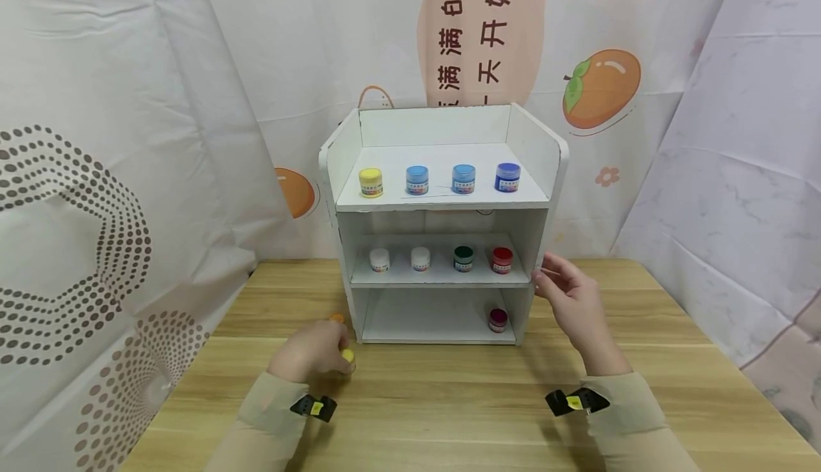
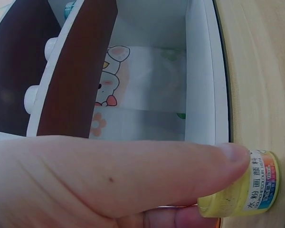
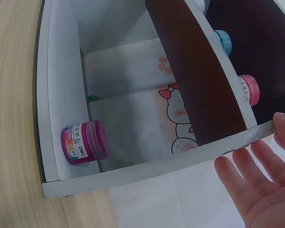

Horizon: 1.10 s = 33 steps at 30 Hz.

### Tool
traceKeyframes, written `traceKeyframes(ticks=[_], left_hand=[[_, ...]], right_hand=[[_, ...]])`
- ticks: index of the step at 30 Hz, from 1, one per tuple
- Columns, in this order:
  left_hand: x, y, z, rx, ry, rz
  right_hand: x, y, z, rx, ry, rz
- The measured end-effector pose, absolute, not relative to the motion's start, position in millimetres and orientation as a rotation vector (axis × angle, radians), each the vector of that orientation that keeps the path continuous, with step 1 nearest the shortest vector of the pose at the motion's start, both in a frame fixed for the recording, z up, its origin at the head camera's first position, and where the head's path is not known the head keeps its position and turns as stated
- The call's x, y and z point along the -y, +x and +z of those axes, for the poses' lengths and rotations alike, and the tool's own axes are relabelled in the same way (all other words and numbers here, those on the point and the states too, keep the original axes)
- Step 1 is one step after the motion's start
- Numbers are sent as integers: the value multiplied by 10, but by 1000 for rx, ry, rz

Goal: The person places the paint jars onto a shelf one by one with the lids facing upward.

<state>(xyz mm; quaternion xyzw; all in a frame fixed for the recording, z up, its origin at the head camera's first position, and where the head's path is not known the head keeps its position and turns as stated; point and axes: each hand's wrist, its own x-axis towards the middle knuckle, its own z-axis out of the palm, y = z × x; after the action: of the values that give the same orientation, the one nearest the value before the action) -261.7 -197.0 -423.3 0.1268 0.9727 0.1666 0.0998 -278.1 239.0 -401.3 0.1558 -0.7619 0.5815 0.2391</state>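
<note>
My left hand [image 1: 309,351] grips a yellow paint jar [image 2: 262,187] low by the shelf's front left corner, thumb along its side. Part of the jar hides behind the fingers. Just beyond that hand, an orange lid [image 1: 337,318] shows on the table beside the shelf. My right hand [image 1: 571,299] rests at the right side panel of the white shelf [image 1: 410,347], thumb tip at the front edge and the fairly straight fingers along the outside. A magenta paint jar [image 3: 84,142] stands at the right end of the bottom level.
Along the top level stand a yellow jar [image 1: 370,182], two light blue jars [image 1: 417,180] and a dark blue jar [image 1: 507,177]. The middle level holds two white jars [image 1: 380,260], a green jar [image 1: 463,259] and a red jar [image 1: 502,260]. A printed curtain [image 1: 269,65] hangs behind the wooden table [image 1: 442,408].
</note>
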Motion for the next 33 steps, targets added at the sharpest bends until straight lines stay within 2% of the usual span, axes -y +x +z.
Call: traceKeyframes(ticks=[24,33], left_hand=[[1943,-2543,-4098,-2899,456,614],[1888,-2480,-3951,-2971,576,612]], right_hand=[[-2388,-2778,-4012,2084,426,1597],[-2389,-2778,-4012,2093,422,1591]])
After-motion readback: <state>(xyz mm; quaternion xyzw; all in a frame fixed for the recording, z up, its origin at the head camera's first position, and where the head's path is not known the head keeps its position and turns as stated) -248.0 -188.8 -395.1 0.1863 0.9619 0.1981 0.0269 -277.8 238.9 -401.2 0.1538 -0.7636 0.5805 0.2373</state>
